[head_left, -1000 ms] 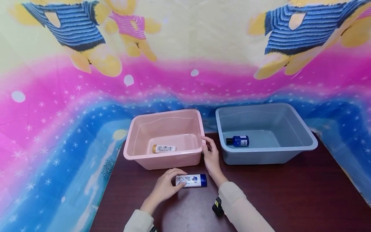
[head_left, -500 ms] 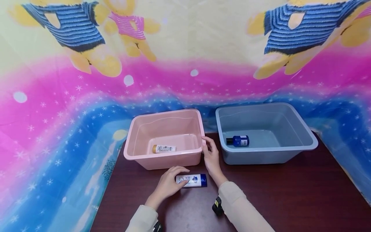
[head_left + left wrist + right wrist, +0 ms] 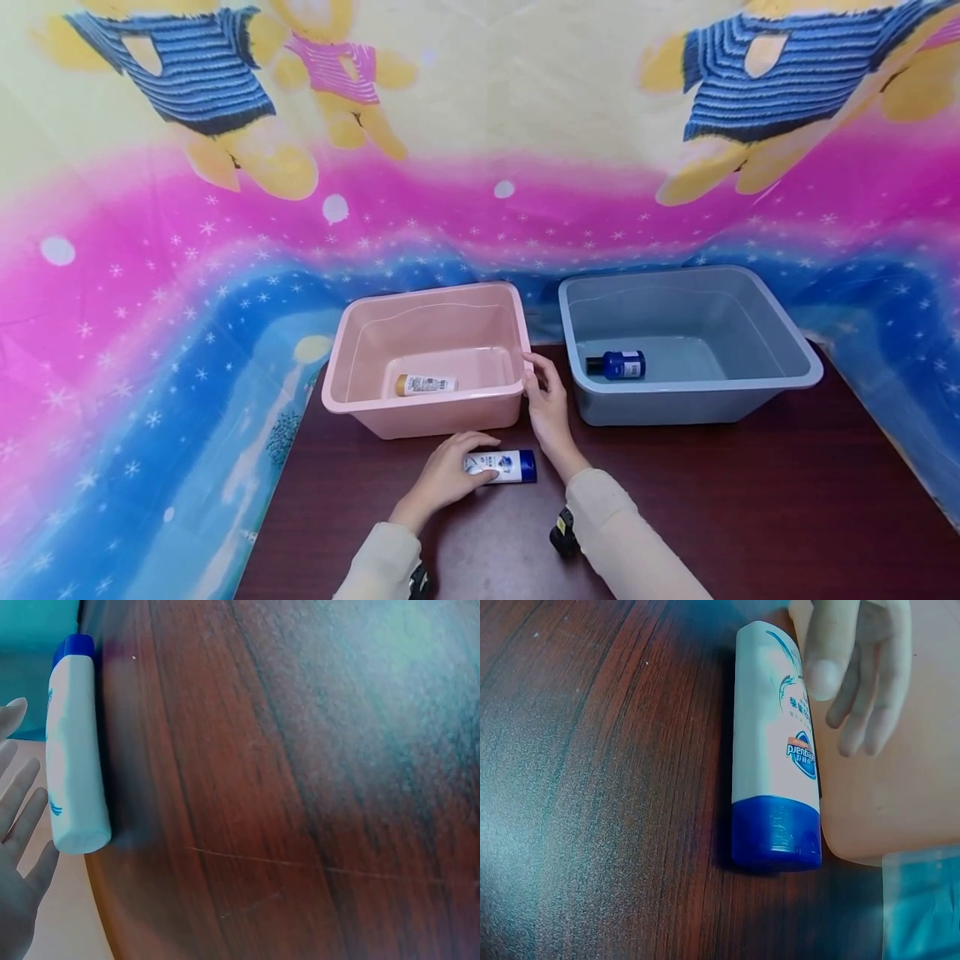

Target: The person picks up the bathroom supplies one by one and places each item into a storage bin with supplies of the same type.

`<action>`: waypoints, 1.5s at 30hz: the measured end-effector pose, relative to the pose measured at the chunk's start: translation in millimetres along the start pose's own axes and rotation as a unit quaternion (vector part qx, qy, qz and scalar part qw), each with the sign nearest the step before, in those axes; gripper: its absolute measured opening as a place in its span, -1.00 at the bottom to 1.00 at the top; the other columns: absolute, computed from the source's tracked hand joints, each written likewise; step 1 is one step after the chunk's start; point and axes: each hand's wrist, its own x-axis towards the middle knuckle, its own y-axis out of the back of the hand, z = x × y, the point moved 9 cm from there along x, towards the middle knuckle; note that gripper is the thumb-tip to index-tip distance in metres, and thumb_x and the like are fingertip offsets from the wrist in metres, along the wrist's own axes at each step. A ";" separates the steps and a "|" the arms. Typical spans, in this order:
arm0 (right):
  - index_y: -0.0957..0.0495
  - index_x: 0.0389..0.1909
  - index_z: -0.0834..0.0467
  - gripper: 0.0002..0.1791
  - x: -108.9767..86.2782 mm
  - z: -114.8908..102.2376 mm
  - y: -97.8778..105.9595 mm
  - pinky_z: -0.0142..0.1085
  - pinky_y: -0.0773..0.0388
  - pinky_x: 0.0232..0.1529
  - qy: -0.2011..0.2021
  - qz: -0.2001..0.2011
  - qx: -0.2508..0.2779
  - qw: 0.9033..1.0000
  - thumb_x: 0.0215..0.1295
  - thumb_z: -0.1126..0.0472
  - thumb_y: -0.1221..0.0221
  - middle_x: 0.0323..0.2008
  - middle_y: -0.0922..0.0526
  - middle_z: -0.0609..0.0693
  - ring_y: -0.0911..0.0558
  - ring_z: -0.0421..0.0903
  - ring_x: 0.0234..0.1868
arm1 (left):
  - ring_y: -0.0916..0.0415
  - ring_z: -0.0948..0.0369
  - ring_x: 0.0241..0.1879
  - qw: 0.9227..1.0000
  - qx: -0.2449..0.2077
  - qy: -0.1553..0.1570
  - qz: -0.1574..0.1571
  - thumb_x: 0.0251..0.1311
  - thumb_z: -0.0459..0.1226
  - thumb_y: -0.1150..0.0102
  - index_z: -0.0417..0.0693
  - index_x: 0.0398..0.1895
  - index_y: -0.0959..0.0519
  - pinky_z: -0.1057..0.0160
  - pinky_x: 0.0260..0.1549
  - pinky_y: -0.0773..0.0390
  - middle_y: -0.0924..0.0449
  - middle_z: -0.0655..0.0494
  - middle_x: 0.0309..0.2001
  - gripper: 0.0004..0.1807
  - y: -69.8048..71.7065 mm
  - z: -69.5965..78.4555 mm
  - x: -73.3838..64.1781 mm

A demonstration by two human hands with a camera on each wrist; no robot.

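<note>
A white Safeguard bottle (image 3: 517,467) with a blue cap lies flat on the table, cap to the right. My left hand (image 3: 444,473) arches over its base end, thumb on the near side and fingers on the far side. In the right wrist view, a thumb overlaps the edge of the bottle (image 3: 769,742) while the fingers stand apart from it. At the front right corner of the pink basin (image 3: 442,417), my right hand (image 3: 551,412) holds the rim with curled fingers and thumb. Inside that basin lies a small white bottle (image 3: 429,384) with a gold cap.
A blue-grey basin (image 3: 667,407) stands to the right of the pink one, with a dark blue bottle (image 3: 624,365) lying in it. Behind both hangs a printed cloth (image 3: 480,208). The dark brown table (image 3: 750,517) extends to the front and right.
My left hand has shifted to the right, further over the white Safeguard bottle, which stays in place. My right hand keeps its hold on the pink basin.
</note>
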 end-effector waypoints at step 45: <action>-0.42 0.24 0.35 -0.64 -1.3 0.3 -0.6 -0.48 -0.42 0.00 -0.023 0.001 -0.005 1.000 0.51 0.33 -0.01 0.22 -0.47 0.27 -0.42 0.15 0.15 | -0.47 0.23 0.07 0.999 0.018 0.001 -0.035 -0.05 -0.14 -0.56 0.12 0.19 -0.60 0.07 0.12 -0.42 -0.60 0.26 0.08 -0.36 -29.8 -9.3 -2.6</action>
